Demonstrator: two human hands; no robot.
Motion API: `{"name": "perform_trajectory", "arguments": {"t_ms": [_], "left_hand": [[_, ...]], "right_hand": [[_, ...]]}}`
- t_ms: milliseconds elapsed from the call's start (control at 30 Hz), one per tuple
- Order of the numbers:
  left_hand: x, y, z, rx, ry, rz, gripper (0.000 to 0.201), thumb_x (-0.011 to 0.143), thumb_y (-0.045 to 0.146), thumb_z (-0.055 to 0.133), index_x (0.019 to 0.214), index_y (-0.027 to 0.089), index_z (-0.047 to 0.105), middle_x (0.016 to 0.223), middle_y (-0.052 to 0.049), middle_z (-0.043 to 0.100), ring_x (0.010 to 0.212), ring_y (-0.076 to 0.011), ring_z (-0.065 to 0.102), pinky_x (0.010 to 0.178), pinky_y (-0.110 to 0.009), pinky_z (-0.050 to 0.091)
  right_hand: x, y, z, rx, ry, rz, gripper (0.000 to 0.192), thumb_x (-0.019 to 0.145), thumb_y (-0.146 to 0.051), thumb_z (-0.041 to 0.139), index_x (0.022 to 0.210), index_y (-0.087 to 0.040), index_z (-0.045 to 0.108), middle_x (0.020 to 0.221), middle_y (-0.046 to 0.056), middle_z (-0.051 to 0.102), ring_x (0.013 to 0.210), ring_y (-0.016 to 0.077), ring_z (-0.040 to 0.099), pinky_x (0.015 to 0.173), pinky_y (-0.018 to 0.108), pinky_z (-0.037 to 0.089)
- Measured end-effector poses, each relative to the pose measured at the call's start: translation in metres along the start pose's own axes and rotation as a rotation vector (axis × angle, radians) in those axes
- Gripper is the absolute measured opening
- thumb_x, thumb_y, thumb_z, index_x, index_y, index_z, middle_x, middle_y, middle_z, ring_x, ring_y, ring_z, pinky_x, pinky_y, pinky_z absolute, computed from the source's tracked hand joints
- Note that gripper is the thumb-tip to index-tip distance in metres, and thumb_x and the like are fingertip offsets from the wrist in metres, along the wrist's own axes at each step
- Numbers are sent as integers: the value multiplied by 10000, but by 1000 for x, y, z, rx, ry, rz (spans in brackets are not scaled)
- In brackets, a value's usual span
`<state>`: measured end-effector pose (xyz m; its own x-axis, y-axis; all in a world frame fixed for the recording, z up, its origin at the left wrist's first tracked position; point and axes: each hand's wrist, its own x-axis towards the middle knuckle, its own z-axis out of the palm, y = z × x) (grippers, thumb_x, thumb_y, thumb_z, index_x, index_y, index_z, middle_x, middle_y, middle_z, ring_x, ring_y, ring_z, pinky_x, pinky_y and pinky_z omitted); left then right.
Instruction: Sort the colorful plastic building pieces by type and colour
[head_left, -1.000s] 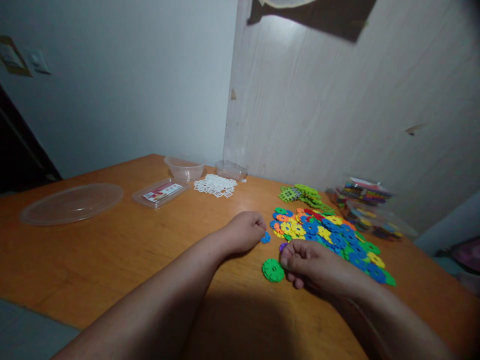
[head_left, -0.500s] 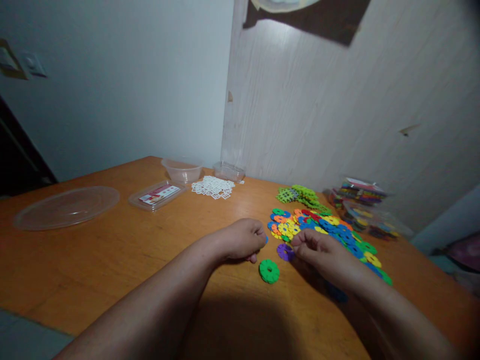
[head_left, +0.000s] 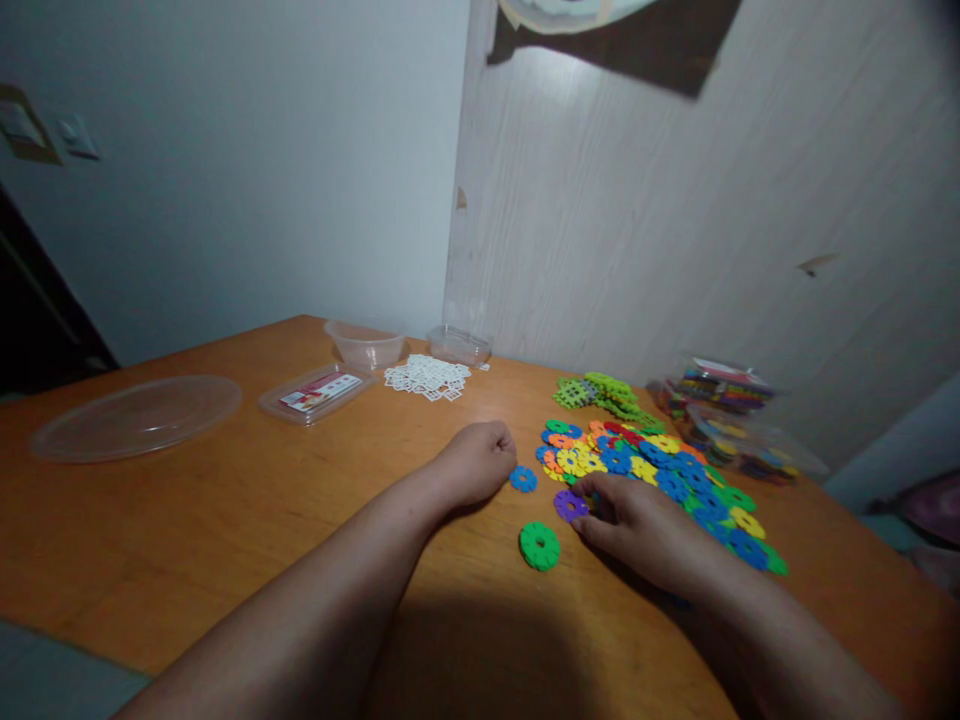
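My left hand (head_left: 480, 462) rests closed on the tabletop, fingers curled in, and no piece shows in it. Just right of its knuckles lies a blue notched plastic disc (head_left: 523, 479). My right hand (head_left: 634, 522) has thumb and forefinger at opposite edges of a purple notched disc (head_left: 570, 505), which lies flat. Nearer to me is a green notched disc (head_left: 539, 546), which looks like a small stack. Beyond and partly behind my right hand spreads a heap of blue, yellow, orange, red and green discs (head_left: 664, 460).
Green lattice pieces (head_left: 596, 390) lie behind the heap, beside clear boxes of coloured pieces (head_left: 724, 385). White square pieces (head_left: 427, 376) are piled near a clear bowl (head_left: 366, 346) and a clear tray (head_left: 459, 345). A labelled lid (head_left: 315, 392) and a round lid (head_left: 139, 418) are at left.
My left hand has drawn back slightly to the left, and the blue disc beside it now shows whole. My right thumb and forefinger have spread around the purple disc, which stays in place.
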<state>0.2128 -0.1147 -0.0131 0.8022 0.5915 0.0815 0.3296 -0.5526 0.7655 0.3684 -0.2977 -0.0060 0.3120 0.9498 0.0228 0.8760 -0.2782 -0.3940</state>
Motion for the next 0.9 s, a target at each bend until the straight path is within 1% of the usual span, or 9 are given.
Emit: {"name": "perform_trajectory", "arguments": {"t_ms": [100,233,367,433,533,633,733,800,900], "left_hand": [[5,-6,2,57,66,13,141,760,130,529,819,160,653,776,-30,668,737,-151,575,603,-232,394],[8,-13,6,121,31,105,171,769,193,592,898,165,702,852,-40,689,765,-163,598,635,-245,423],[9,-15,8,205,-15,165,183,797,267,603,896,185,735,922,-59,697,809,-181,621,672,-259,445],[9,-16,8,228,-24,182,186,793,265,599,891,198,743,937,-58,697,831,-184,626,688,-258,451],[10,-17,9,241,-27,199,206,792,253,576,895,213,750,948,-49,699,850,-183,631,708,-261,451],[10,-17,9,238,-37,187,218,785,279,576,905,223,748,952,-45,701,843,-186,631,682,-265,443],[10,-18,10,215,-48,183,237,755,289,603,945,223,729,978,-41,700,854,-188,627,689,-263,451],[9,-18,10,190,-58,187,248,743,289,616,961,216,710,981,-39,699,861,-185,622,714,-262,463],[7,-18,9,146,-80,184,272,725,306,643,975,209,685,979,-38,694,860,-183,616,727,-260,473]], "right_hand": [[1,-3,0,-28,-1,-4,134,866,-336,583,890,-235,668,764,23,682,676,192,582,569,283,344],[-1,-13,-1,-91,-15,-16,229,921,-411,533,852,-239,668,752,34,693,655,188,591,565,283,328],[-3,-18,-1,-166,-17,-46,374,990,-462,408,847,-247,679,781,51,719,692,201,629,594,291,331],[-3,-15,1,-205,33,-54,398,1006,-444,370,839,-243,670,806,60,724,722,209,642,619,297,337],[-1,-8,4,-222,167,-22,345,996,-411,388,835,-240,640,805,55,704,733,215,632,635,305,338],[5,-5,4,-52,270,23,316,979,-407,414,797,-236,609,740,30,655,699,202,599,629,300,353],[15,-11,6,228,304,115,350,951,-446,461,689,-231,549,618,2,578,577,169,521,553,285,339],[22,-16,11,439,255,179,367,922,-464,510,639,-230,520,547,-11,546,508,148,482,508,275,326],[36,-22,24,681,152,228,349,892,-467,542,647,-218,546,529,0,591,474,139,531,497,263,380]]}}
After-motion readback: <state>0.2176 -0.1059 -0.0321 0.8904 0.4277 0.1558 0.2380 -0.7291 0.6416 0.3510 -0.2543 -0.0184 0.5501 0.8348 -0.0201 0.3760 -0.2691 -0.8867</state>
